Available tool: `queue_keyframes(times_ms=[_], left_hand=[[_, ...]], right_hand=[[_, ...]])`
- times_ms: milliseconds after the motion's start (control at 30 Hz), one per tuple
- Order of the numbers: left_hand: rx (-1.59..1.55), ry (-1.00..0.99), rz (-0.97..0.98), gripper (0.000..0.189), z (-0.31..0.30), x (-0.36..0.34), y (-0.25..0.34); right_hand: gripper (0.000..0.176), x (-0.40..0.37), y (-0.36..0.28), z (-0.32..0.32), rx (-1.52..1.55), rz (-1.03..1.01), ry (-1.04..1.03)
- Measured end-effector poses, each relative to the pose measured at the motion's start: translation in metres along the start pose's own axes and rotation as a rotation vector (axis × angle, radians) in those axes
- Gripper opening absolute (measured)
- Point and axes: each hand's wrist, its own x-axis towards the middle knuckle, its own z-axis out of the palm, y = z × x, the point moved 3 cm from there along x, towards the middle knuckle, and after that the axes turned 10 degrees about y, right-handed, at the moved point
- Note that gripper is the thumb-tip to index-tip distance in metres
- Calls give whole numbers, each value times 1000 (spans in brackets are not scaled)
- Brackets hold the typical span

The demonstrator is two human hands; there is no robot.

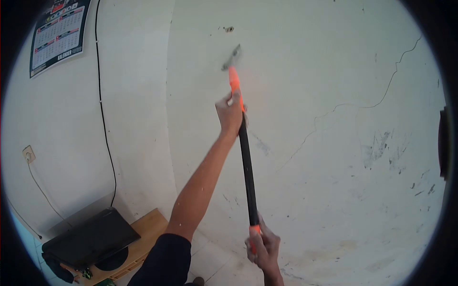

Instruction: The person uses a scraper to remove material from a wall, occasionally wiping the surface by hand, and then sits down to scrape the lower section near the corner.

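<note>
A long-handled scraper [247, 167] with a black shaft and orange grips slants up across the wall. Its blade [232, 58] meets or nearly meets the pale wall [291, 81], and looks slightly blurred. My left hand [230, 114] is closed around the upper orange grip, just below the blade. Lower down, my right hand [264, 245] wraps the orange grip at the handle's bottom end. A small damaged hole [229, 29] shows in the wall above the blade.
A crack [355, 105] and dark scuffed patches [379, 148] mark the wall at right. At lower left, a black monitor or television [90, 238] stands on a wooden cabinet [151, 224]. A black cable [101, 102], a calendar [59, 35] and a socket [28, 154] are on the left wall.
</note>
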Motion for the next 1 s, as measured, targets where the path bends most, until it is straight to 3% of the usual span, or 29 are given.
queue_keyframes(times_ms=[300, 400, 500, 633, 767, 833, 1000], left_hand=[[99, 4, 16, 44, -18, -10, -19], [125, 100, 138, 44, -17, 38, -17], [37, 102, 59, 44, -15, 42, 2], [55, 56, 62, 46, -15, 7, -17], [91, -28, 75, 50, -1, -58, -44], [2, -106, 8, 52, 12, -101, -34], [-10, -162, -25, 55, 21, -114, -40]], right_hand=[[54, -6, 31, 5, 90, 28, 55], [55, 29, 15, 12, -22, -41, -1], [54, 37, 13, 22, 53, -76, -5], [54, 9, 24, -2, 36, -70, 39], [57, -42, 48, -40, 103, 76, 105], [32, -64, 92, -74, 136, -107, 50], [28, -80, 63, -77, 128, 39, 169]])
